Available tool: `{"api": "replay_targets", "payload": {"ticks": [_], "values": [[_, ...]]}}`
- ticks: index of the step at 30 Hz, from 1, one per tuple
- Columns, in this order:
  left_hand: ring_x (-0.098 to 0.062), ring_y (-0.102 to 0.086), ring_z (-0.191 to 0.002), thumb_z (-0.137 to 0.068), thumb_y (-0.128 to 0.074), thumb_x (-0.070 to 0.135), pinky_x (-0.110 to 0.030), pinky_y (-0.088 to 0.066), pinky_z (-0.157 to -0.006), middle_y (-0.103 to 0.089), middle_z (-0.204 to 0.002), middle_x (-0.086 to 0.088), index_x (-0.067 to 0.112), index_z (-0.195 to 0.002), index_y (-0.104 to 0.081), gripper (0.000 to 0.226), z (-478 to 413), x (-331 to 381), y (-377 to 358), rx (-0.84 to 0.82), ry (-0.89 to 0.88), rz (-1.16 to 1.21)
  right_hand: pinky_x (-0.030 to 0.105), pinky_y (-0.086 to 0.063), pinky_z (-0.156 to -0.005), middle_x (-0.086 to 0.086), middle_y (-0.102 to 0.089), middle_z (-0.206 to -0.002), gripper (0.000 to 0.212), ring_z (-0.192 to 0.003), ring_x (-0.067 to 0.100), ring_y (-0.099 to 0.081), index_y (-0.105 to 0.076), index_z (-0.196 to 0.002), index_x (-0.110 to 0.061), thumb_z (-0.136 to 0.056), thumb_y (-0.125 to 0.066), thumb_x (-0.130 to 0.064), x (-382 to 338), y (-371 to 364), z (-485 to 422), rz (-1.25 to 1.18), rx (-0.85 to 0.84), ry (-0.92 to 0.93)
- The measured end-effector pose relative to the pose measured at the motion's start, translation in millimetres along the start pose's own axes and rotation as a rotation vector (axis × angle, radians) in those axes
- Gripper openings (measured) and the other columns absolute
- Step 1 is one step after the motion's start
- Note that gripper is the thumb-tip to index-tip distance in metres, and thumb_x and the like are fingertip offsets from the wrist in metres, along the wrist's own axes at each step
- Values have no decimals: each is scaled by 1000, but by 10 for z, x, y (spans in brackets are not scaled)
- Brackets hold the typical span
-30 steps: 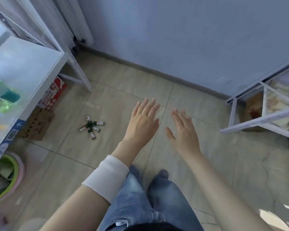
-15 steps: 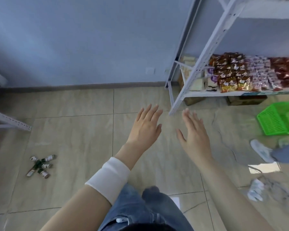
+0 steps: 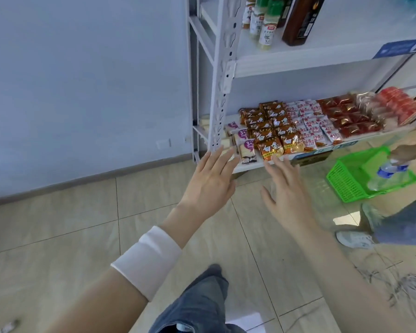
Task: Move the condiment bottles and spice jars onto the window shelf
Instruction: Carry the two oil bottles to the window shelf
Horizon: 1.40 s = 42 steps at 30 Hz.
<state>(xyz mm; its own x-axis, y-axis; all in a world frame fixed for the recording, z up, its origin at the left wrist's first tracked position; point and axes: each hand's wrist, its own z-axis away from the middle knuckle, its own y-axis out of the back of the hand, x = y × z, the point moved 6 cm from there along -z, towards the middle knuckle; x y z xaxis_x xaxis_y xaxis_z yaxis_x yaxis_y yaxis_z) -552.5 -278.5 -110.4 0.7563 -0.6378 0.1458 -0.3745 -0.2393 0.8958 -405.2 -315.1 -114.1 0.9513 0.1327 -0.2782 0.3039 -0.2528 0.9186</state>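
White shelf rack (image 3: 298, 66) ahead; left grip (image 3: 211, 186), right grip (image 3: 291, 195) both released, empty. Best grab bottles (image 3: 265, 22) by body, upright.

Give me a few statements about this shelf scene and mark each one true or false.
1. The left hand and right hand hold nothing, fingers straight. True.
2. The green basket sits on the upper shelf. False: it sits on the floor.
3. The condiment bottles stand on the upper shelf, above the snack packets. True.
4. The left hand grips the dark bottle. False: the dark bottle stands untouched on the upper shelf.
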Motion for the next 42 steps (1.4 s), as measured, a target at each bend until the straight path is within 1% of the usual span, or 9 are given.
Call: {"api": "replay_targets", "payload": {"ticks": [3,7,16,21,28,30,34,36,42], "values": [[-34,-46,-126,-82,-64,20,-50,-36,-104,-55,-130,-15,5,-124,-53,45,-557,20,-73,16,-38,-12,60,-34,-102,22,-50,-134,51,-128,43,-42,-54,-126,-1,-80,-69,-17,355,143,-366,24,46,7],[-32,-46,-127,-87,-40,28,-48,-34,-106,-55,-131,-13,7,-125,-53,45,-1268,97,-150,54,-37,2,56,-32,-106,20,-49,-136,46,-130,41,-40,-53,-126,-2,-88,-56,-28,829,333,-851,4,121,-10],[-29,-35,-135,-90,-39,31,-41,-23,-112,-44,-141,-13,7,-132,-46,49,-2770,341,-519,189,90,88,52,-29,-111,14,-41,-144,56,-139,31,-29,-46,-135,-8,-90,-38,-40,1957,643,-1865,-139,178,-6],[-30,-40,-131,-88,-41,36,-47,-35,-107,-44,-140,-15,4,-135,-41,57,-3385,398,-539,309,295,198,48,-26,-112,10,-39,-147,55,-141,28,-26,-43,-136,-12,-92,-40,-44,2429,841,-2407,-219,162,48],[-6,-21,-132,-85,-47,44,-10,-14,-104,-29,-148,-15,4,-144,-17,77,-4062,231,-630,442,525,358,35,-16,-116,0,-30,-152,54,-144,15,-16,-39,-140,-19,-90,-45,-39,2764,1025,-3168,-446,152,26],[-4,-15,-132,-81,-50,49,-10,-14,-104,-25,-149,-15,3,-144,-13,86,-4234,135,-702,476,567,434,31,-16,-115,-1,-32,-151,51,-144,14,-17,-39,-140,-18,-92,-46,-35,2828,1035,-3379,-472,173,40],[-16,-34,-133,-76,-53,61,-32,-32,-109,-36,-143,-9,9,-146,-14,96,-4482,-131,-865,511,623,651,5,-12,-103,-1,-35,-149,47,-142,12,-21,-40,-139,-18,-94,-48,-28,2927,1006,-3756,-510,202,36],[-14,-42,-128,-71,-57,58,-37,-40,-105,-43,-139,-5,14,-145,-19,95,-4549,-237,-932,517,662,782,7,-13,-102,-1,-36,-148,47,-141,11,-22,-40,-138,-18,-94,-49,-27,2962,975,-3911,-536,196,34],[8,-58,-91,-59,-68,49,-9,-47,-74,-61,-100,14,31,-107,-49,55,-4592,-425,-994,559,734,873,10,-19,-106,-3,-40,-146,46,-139,10,-27,-41,-137,-19,-93,-50,-28,2980,835,-4366,-647,137,36]]}}
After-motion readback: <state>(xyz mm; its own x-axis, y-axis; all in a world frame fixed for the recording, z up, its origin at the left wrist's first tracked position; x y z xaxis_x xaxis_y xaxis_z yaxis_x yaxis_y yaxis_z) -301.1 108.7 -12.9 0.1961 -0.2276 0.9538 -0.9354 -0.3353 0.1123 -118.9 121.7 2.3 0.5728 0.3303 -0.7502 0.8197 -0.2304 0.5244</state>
